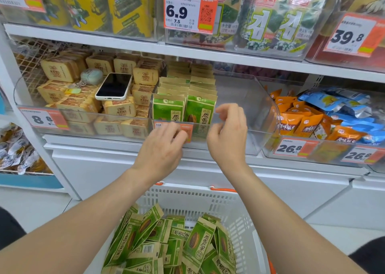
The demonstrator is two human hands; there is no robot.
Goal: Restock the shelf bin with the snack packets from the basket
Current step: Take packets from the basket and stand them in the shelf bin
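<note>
Shelf bin (250, 98) on the shelf (83, 138), snack packets (187, 109) upright in two rows at its left. Basket (187, 198) below, heaped with more. Right hand (228, 132) loosely curled, empty, over the front lip; left hand (160, 146) bent-fingered against it, grip unclear.

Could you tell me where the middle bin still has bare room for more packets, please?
Free: the right half of the bin, between the right-hand row of green packets and its curved right wall, behind the right hand. Crowded: its left half, two packed rows.
</note>
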